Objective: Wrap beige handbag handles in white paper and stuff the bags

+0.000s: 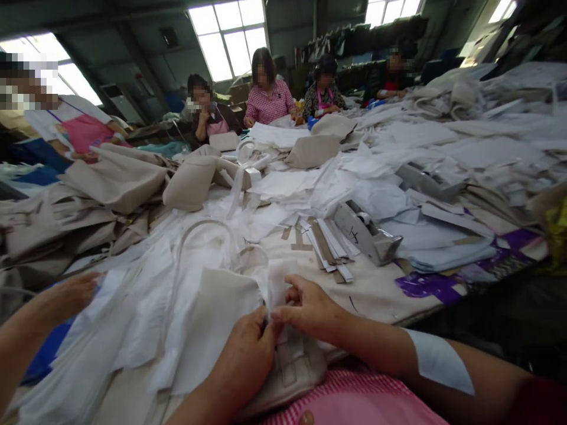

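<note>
My left hand (243, 351) is closed near the lap, thumb and fingers pinching the edge of a beige piece that looks like part of a bag (299, 369). Just to its right, my right hand (316, 307) is closed on a white strip (277, 277), thin and paper-like, standing up between the hands. The fingertips of both hands nearly meet. A flat beige panel (217, 319) lies left of the strip, over white sheets. Behind it arches a pale bag handle (206, 223). The exact grip under the left thumb is partly hidden.
A tape dispenser (365, 233) stands beside narrow card strips (325, 245). At the left edge, another person's hand (71, 292) touches layered white sheets (106, 330). Beige bags (119, 177) are piled far left; several people work across the table. Purple tape (429, 286) covers the right edge.
</note>
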{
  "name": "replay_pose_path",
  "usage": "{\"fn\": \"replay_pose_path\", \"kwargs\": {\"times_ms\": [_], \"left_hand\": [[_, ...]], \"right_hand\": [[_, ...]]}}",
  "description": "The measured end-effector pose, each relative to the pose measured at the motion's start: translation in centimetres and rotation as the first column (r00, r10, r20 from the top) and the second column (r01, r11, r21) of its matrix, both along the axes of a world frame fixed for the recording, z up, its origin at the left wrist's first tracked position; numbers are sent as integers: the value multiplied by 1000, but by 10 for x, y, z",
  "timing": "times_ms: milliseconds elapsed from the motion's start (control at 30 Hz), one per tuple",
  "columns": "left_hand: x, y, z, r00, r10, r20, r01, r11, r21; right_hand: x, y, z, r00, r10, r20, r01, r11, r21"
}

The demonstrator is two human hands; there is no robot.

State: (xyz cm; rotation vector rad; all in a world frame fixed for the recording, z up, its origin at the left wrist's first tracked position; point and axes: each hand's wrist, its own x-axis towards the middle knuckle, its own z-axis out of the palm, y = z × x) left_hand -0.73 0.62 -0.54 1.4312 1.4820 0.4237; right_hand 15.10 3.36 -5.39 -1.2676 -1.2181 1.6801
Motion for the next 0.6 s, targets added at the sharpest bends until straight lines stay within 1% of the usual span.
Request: {"fn": "replay_pose_path", "kwargs": {"times_ms": [100,167,233,267,300,333,367,400,433,467,500,533,567,600], "left_hand": [[3,6,-3,999,15,-46,-15,1000,-17],[3,8,-4,998,8,-58,-12,998,-65],[2,10,-6,998,-12,-54,6,993,-118],[1,10,-6,999,-19,-50,13,991,-135],[1,11,-7,999,-23,-47,16,990,-140],[1,12,-7,999,-23,-46,16,990,-137],[1,12,-7,999,-21,-42,15,991,-133],[1,13,-8,999,-18,-37,13,991,-130],[2,14,-8,999,-14,-33,9,992,-128],[2,15,-9,999,-11,-32,7,992,-125],[2,16,-9,999,-10,-36,5,993,-121],[2,16,-9,999,-11,-43,6,993,-115],[2,17,-9,999,-15,-50,9,994,-109],[2,17,-9,998,-19,-56,14,994,-105]], "right_hand": [[-15,7,-2,988,-74,-135,68,997,-48],[-23,9,-4,963,-116,-243,98,992,-84],[-24,10,-7,943,-143,-299,119,988,-97],[-21,11,-8,942,-116,-316,93,992,-88],[-16,15,-9,946,-50,-320,31,997,-66],[-9,21,-10,951,53,-303,-66,997,-34],[1,30,-11,955,163,-248,-167,986,5],[11,42,-12,957,257,-137,-253,966,46],[22,57,-13,948,317,37,-319,944,82],[31,74,-13,925,274,264,-315,940,129],[40,92,-14,836,184,517,-319,930,184],[46,111,-14,687,71,723,-317,925,210],[49,129,-16,580,0,814,-295,932,211],[49,145,-17,489,-29,872,-285,939,192]]}}
